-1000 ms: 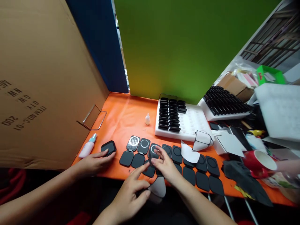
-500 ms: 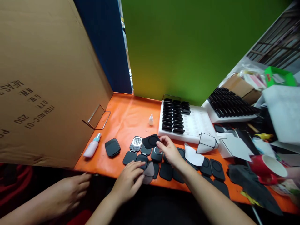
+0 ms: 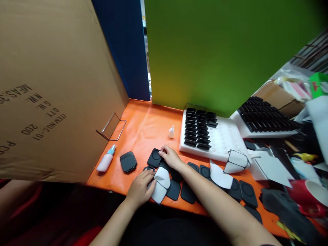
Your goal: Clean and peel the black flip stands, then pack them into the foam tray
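Note:
A row of open black hinged cases [image 3: 205,171] lies along the front of the orange table [image 3: 143,126]. My right hand [image 3: 170,158] rests with curled fingers on a black square pad [image 3: 154,158], which it holds down on the leftmost open case. My left hand [image 3: 140,186] sits at the table's front edge, its fingers closed on a white backing sheet [image 3: 160,184] that lies over the cases. A closed black case [image 3: 128,161] lies alone to the left of both hands.
A pink spray bottle [image 3: 106,163], a wire stand [image 3: 112,128] and a big cardboard box [image 3: 51,85] are on the left. A small dropper bottle [image 3: 171,132] and a white foam tray [image 3: 225,136] of black cases sit behind. Paper scraps [image 3: 220,176] and a red mug [image 3: 312,196] clutter the right.
My right hand carried the black pad left and set it down on the leftmost open case. The white sheet turned face up under my left hand. Another person's hand withdrew at the left.

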The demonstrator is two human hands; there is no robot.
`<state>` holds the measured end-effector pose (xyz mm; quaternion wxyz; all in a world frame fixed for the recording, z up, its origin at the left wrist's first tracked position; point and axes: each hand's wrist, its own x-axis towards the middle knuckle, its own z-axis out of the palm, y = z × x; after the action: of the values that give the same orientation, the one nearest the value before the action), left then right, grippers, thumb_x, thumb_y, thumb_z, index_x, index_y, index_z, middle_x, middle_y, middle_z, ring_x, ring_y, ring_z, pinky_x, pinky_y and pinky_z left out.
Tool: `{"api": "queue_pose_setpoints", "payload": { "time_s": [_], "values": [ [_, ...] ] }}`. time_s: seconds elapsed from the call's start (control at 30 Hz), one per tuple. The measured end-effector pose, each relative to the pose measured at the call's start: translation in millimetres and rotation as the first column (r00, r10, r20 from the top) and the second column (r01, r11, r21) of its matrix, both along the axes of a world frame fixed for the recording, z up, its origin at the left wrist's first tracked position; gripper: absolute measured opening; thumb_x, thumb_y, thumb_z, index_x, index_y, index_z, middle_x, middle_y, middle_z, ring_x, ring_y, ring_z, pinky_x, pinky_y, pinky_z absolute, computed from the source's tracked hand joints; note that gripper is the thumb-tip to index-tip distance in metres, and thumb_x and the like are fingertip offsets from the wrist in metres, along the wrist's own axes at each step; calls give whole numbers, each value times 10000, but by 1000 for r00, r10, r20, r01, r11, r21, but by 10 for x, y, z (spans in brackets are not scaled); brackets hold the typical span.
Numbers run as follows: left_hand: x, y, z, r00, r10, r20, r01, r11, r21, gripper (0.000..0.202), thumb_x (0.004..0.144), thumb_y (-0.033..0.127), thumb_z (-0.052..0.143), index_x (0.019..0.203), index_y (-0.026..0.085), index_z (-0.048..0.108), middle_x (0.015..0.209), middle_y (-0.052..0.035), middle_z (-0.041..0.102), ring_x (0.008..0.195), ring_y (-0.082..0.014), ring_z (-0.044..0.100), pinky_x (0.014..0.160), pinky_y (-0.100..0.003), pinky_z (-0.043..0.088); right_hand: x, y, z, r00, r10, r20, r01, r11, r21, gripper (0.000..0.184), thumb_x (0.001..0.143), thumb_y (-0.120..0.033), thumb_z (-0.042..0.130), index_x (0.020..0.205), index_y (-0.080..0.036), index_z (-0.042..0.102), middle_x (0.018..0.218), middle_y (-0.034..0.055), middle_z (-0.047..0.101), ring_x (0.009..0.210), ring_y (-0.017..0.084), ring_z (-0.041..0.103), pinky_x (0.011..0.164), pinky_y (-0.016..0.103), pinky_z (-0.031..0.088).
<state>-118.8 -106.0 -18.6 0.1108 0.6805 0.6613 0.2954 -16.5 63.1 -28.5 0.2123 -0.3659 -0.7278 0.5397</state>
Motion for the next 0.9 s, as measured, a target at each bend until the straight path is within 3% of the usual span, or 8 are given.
{"api": "queue_pose_setpoints", "payload": {
  "time_s": [0.9],
  "values": [
    [-14, 31, 33, 1000, -1, 12, 1, 1000, -7, 175, 809, 223, 449, 883, 194, 605, 940, -76, 634, 954, -208, 575, 854, -364, 473, -26, -33, 3, 997, -9, 75, 5, 999, 48, 106, 777, -295, 485, 765, -192, 509, 689, -25, 525, 650, 130, 484, 602, 238, 372]
  ]
}}
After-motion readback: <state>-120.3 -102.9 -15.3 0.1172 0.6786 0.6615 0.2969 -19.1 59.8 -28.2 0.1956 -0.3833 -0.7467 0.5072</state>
